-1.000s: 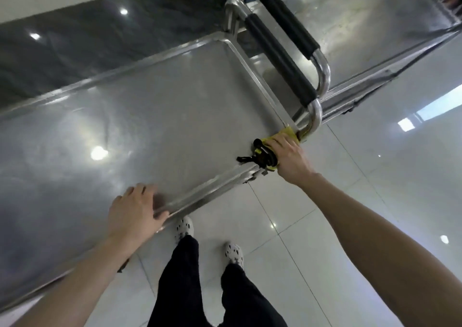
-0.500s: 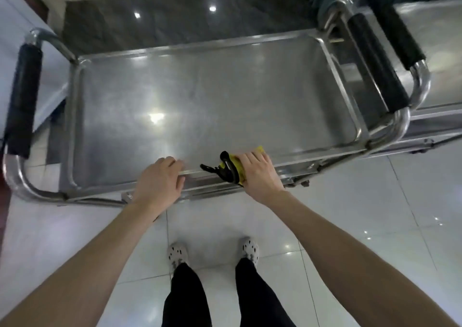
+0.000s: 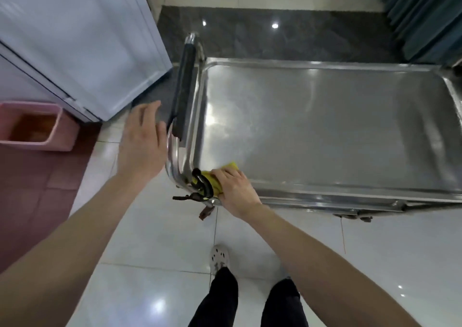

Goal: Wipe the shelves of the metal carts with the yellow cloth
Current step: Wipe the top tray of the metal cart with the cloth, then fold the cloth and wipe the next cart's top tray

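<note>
The metal cart fills the right half of the head view, its top shelf bare and shiny. My right hand presses the yellow cloth onto the shelf's near left corner, fingers curled over the cloth; a black strap loops out beside it. My left hand hovers with straight fingers just left of the cart's black-padded handle, touching nothing.
A white cabinet stands at the upper left, close to the cart's handle. A pink bin sits on a reddish mat at the left edge. Dark curtains hang at the upper right. My legs and a shoe are below.
My right hand slid the cloth leftward along the near rim to the left corner. My left hand lifted off the rim and moved out beside the handle. The view shifted left.
</note>
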Motion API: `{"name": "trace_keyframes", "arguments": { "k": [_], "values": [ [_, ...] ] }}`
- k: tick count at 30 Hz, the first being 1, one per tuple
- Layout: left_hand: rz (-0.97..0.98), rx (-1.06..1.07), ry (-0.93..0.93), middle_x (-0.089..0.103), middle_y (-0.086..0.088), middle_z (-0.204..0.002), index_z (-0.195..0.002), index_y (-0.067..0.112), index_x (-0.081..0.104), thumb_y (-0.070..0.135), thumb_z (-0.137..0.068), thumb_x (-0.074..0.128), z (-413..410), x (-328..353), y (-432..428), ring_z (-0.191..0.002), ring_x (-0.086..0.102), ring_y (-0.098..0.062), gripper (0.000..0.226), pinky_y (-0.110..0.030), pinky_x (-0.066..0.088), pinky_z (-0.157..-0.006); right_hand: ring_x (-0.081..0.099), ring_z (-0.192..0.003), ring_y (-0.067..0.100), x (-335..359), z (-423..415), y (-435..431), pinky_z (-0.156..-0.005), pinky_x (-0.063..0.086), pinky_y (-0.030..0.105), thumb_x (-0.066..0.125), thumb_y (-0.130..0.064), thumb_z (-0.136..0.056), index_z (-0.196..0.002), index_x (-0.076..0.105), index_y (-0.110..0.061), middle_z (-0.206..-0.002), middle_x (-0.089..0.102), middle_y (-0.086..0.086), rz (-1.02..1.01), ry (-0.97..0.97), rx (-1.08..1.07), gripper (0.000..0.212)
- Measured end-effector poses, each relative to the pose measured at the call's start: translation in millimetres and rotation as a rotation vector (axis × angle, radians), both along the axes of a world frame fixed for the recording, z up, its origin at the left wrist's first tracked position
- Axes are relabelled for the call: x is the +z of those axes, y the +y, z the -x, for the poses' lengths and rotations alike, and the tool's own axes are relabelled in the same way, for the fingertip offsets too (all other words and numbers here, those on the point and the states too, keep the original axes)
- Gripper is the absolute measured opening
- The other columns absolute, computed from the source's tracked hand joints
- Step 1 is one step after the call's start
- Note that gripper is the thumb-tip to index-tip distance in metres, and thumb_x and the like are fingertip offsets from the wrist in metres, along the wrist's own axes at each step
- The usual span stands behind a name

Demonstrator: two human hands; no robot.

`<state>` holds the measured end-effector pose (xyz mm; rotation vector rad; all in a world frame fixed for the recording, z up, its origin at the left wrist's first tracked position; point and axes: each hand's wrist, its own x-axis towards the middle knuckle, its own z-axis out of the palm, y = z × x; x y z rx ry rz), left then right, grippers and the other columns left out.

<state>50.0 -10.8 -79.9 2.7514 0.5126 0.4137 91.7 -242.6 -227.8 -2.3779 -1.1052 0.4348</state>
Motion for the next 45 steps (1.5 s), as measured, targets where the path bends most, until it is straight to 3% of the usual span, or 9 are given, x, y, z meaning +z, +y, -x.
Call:
{"name": "trace_keyframes", "arguments": {
  "k": [5, 8, 11, 14, 18, 22, 27, 34, 45],
  "values": [
    [0.226, -0.044, 0.161, 0.055, -0.010, -0.156, -0.163, 0.016, 0.042, 0.038, -0.116, 0.029, -8, -17, 26, -0.145, 0.050, -0.029, 0.053, -0.049, 0.039, -0.123, 0.048, -0.135, 0.025, 11, 2, 47, -0.115, 0.038, 0.041, 0.067, -0.009, -0.089, -0.145, 0.055, -0.021, -0.134, 0.064, 0.003, 0.015, 0.197, -0.040, 0.059],
    [0.261, -0.033, 0.130, 0.057, -0.009, -0.150, -0.158, 0.015, 0.049, 0.033, -0.118, 0.031, -20, -21, 24, -0.138, 0.053, -0.028, 0.048, -0.043, 0.041, -0.116, 0.064, -0.109, 0.036, 24, -18, 36, -0.083, 0.049, 0.041, 0.063, -0.013, -0.093, -0.137, 0.054, -0.024, -0.116, 0.069, 0.007, 0.013, 0.436, -0.209, 0.046],
    [0.293, 0.017, 0.126, 0.053, -0.008, -0.148, -0.159, 0.018, 0.045, 0.039, -0.117, 0.029, -38, -25, 22, -0.133, 0.054, -0.027, 0.050, -0.045, 0.044, -0.112, 0.067, -0.091, 0.026, 45, -49, 21, -0.068, 0.048, 0.036, 0.070, -0.026, -0.097, -0.130, 0.050, -0.022, -0.104, 0.069, -0.002, -0.036, 0.503, -0.468, 0.039],
    [0.379, 0.084, 0.150, 0.047, -0.012, -0.150, -0.165, 0.023, 0.035, 0.041, -0.116, 0.031, -59, -33, 16, -0.123, 0.058, -0.032, 0.052, -0.050, 0.050, -0.104, 0.061, -0.090, 0.022, 61, -113, 25, -0.070, 0.044, 0.034, 0.078, -0.035, -0.095, -0.126, 0.049, -0.015, -0.095, 0.058, -0.007, -0.071, 0.515, -0.705, 0.047],
    [0.454, 0.127, 0.127, 0.047, -0.007, -0.159, -0.171, 0.027, 0.023, 0.035, -0.117, 0.035, -71, -46, -2, -0.134, 0.053, -0.026, 0.056, -0.042, 0.043, -0.115, 0.063, -0.112, 0.029, 71, -230, 68, -0.082, 0.043, 0.033, 0.074, -0.037, -0.094, -0.132, 0.051, -0.010, -0.115, 0.062, 0.007, -0.111, 0.434, -0.822, 0.052],
    [0.409, 0.228, 0.109, 0.050, 0.001, -0.160, -0.170, 0.036, 0.023, 0.037, -0.116, 0.034, -70, -52, -5, -0.128, 0.053, -0.015, 0.056, -0.033, 0.041, -0.108, 0.062, -0.117, 0.039, 59, -307, 140, -0.095, 0.050, 0.045, 0.065, -0.030, -0.097, -0.136, 0.052, -0.011, -0.129, 0.064, 0.017, -0.103, 0.126, -0.643, 0.045],
    [0.396, 0.284, 0.099, 0.055, 0.005, -0.153, -0.169, 0.040, 0.026, 0.034, -0.114, 0.038, -67, -54, -5, -0.119, 0.046, -0.001, 0.056, -0.029, 0.037, -0.103, 0.059, -0.122, 0.039, 14, -294, 202, -0.101, 0.051, 0.051, 0.047, -0.008, -0.099, -0.136, 0.062, -0.004, -0.140, 0.049, 0.017, 0.220, -0.089, -0.290, 0.039],
    [0.391, 0.302, 0.089, 0.054, 0.008, -0.157, -0.168, 0.041, 0.028, 0.031, -0.114, 0.041, -67, -56, -5, -0.138, 0.051, -0.016, 0.056, -0.030, 0.036, -0.109, 0.056, -0.119, 0.038, 16, -246, 192, -0.097, 0.051, 0.046, 0.048, -0.014, -0.102, -0.123, 0.066, -0.008, -0.134, 0.056, 0.020, 0.269, -0.185, 0.028, 0.028],
    [0.294, 0.243, 0.010, 0.052, 0.004, -0.128, -0.168, 0.030, 0.035, 0.031, -0.112, 0.031, -69, -60, -1, -0.106, 0.050, -0.011, 0.056, -0.028, 0.045, -0.088, 0.066, -0.097, 0.034, 29, -59, 87, -0.072, 0.051, 0.039, 0.067, -0.026, -0.090, -0.117, 0.067, -0.014, -0.124, 0.052, 0.007, 0.355, -0.009, 0.370, 0.029]
  ]
}}
